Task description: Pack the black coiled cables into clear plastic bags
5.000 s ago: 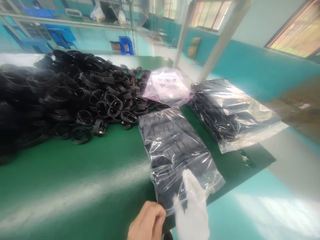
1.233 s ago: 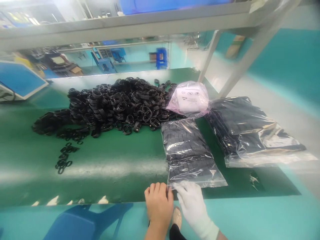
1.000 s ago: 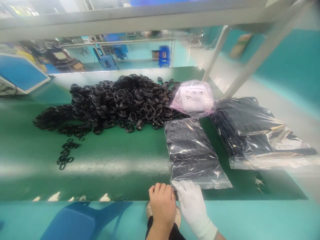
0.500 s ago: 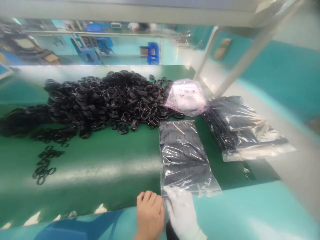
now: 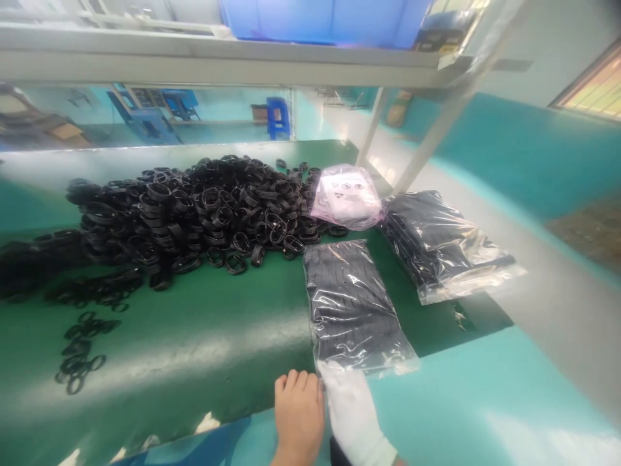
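Head view: the filled bag (image 5: 352,304) lies flat on the table (image 5: 194,375), its clear end at the near edge. Your gloved right hand (image 5: 352,408) appears closed on the near left corner. Your bare left hand (image 5: 299,414) is curled just beside it; whether it grips film cannot be told, fingertips being hidden. The step in hand is judged to be working the bag's end. The next move calls for a firm pinch along that edge, contents held flat.
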{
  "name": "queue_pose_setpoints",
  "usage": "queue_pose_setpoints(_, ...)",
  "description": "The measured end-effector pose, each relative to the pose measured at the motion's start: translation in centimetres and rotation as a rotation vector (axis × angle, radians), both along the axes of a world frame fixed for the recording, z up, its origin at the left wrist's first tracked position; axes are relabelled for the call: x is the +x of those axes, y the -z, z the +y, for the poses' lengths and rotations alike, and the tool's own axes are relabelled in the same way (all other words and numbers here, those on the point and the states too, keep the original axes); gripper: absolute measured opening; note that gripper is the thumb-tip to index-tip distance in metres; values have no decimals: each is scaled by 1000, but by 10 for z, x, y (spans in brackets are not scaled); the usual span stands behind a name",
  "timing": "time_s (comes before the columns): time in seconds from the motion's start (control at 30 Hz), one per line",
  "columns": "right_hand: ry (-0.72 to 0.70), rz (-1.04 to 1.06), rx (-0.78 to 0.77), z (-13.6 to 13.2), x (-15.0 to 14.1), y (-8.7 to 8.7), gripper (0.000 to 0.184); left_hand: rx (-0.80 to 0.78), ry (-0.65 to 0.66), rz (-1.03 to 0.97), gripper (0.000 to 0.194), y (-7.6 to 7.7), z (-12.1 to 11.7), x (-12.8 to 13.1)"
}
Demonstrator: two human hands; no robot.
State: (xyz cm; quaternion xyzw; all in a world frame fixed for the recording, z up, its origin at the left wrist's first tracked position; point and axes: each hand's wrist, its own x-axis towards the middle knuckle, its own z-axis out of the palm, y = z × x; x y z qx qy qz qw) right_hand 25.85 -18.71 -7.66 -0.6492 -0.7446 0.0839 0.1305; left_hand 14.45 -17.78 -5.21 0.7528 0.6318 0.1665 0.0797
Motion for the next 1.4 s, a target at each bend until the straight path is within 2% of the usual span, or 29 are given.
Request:
queue_pose_setpoints(0.1,43,-7,19,0,-9,13,37,14,32,-23,25,4,1,-1)
queue_pose_setpoints(0.17,67,-32,55,0,-13,15,35,16,33,-29,26,6,2,-3)
queue_pose_setpoints(0.23,68,-53,80,0,-12,11,35,-2,49,-20,26,7,3,-5)
queue_pose_setpoints(0.33,56,-32,35,2,0,-4,37,-28,73,11,27,4,7,-7)
queue_pose_setpoints(0.43,124,-40,51,7,15,-15,32,-38,72,31,28,-1,9,-8)
queue_pose_setpoints(0.57,122,-62,93,12,28,-13,31,-53,86,52,30,-9,10,-7)
queue_pose_setpoints(0.77,97,-16,56,10,44,-9,34,-62,102,104,30,-12,9,-6)
queue_pose_setpoints(0.93,14,-47,-24,14,49,-16,36,-82,81,160,29,-15,6,-1)
queue_pose_setpoints(1.07,5,-99,-140,20,49,-28,35,-105,33,184,29,-24,6,6)
queue_pose_setpoints(1.23,-66,36,-174,19,68,-42,38,-201,-58,203,32,-37,0,6)
queue_pose_setpoints(1.33,-60,120,-129,14,89,-44,32,-291,-195,217,32,-33,-16,14)
queue_pose_setpoints(1.4,-16,149,-120,10,101,-43,34,-305,-200,168,29,-25,-28,30)
